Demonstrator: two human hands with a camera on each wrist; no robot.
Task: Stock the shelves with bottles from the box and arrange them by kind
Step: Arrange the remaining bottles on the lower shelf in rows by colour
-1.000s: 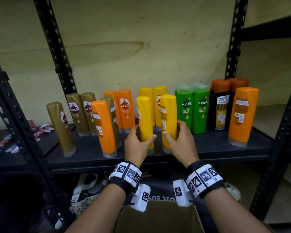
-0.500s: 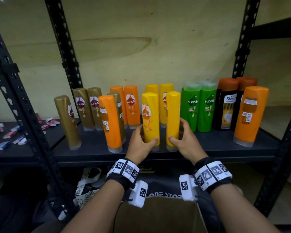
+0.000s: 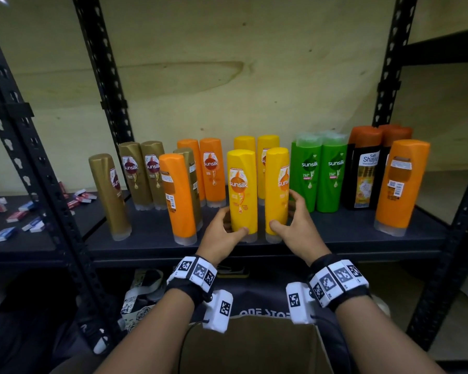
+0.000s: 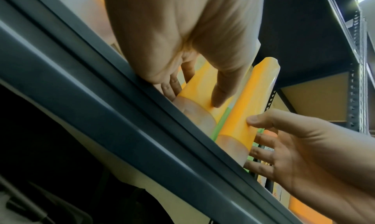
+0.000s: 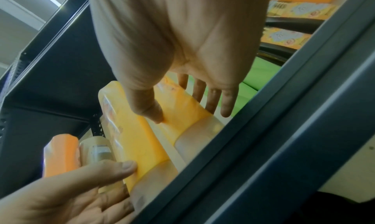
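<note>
Shelf (image 3: 335, 233) holds upright bottles (image 3: 242, 190) labelled "sunsilk".

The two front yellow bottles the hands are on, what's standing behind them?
Behind the front yellow bottles, two more yellow bottles stand at the back; only their tops and part of one label show, the rest is covered.
</note>
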